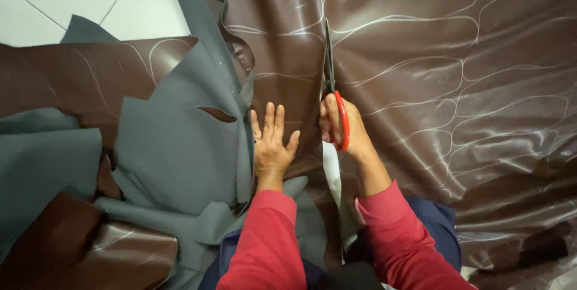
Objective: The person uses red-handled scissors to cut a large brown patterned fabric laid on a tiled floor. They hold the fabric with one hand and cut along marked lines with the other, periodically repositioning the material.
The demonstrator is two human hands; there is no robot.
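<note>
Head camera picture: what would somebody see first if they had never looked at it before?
First, the red-handled scissors in the right hand, in the middle, blades pointing up along a cut in the shiny brown sheet marked with white lines. Beside them the left hand presses flat on that sheet. On the left lie grey-backed offcuts.

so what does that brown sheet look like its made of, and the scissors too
The brown sheet looks like leather or faux leather, which one I cannot tell: glossy face with bright streaks of glare, soft folds, pale traced outlines. Its turned-over parts show a matte grey backing. The scissors in the right hand seem to have dark metal blades and smooth red handles, probably plastic. The left hand presses the sheet flat.
</note>
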